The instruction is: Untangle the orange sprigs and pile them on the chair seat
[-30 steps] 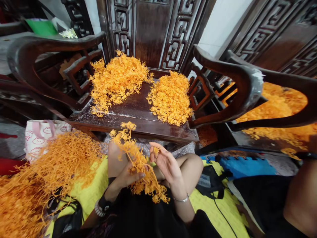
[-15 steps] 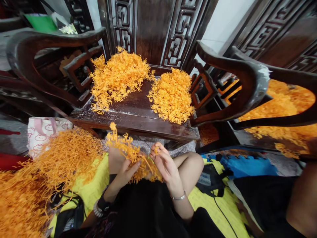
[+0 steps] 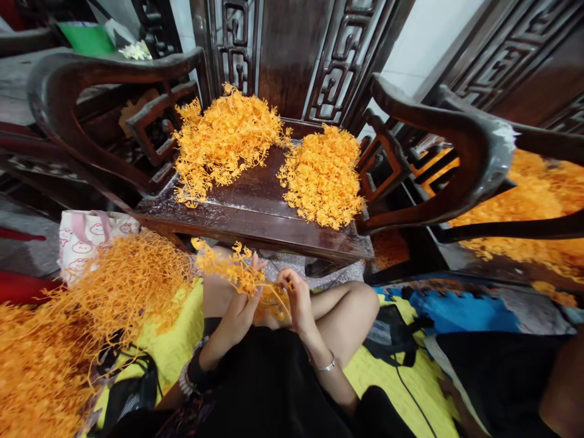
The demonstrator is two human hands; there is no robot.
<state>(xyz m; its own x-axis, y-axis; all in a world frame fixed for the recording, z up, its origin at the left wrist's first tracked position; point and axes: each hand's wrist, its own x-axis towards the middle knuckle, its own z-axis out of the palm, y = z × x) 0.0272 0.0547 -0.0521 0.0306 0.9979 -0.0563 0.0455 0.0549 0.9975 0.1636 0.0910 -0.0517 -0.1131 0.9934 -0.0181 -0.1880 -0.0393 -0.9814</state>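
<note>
My left hand (image 3: 240,313) is closed around a bunch of orange strands (image 3: 223,267) with curly, flower-like ends, held over my lap. Beside it on the right, my right hand (image 3: 300,302) pinches one orange strand that stretches across from the left hand. More orange pieces lie in my lap below the hands, partly hidden by them. In front, on the dark wooden chair seat (image 3: 255,196), rest a left pile of curly-ended strands (image 3: 228,140) and a tighter right pile (image 3: 323,176).
Loose orange strands (image 3: 137,280) heap up at my left, against a white bag (image 3: 77,243) with pink handles. Curved chair arms (image 3: 479,158) flank the seat. Another orange pile (image 3: 542,201) lies on the neighbouring chair. A person's dark-clothed leg (image 3: 497,371) is close at right.
My right hand has turned and curled its fingers around the strand. My left hand has shifted slightly right, and the bunch's raised tip has dropped. The whole view has moved a little.
</note>
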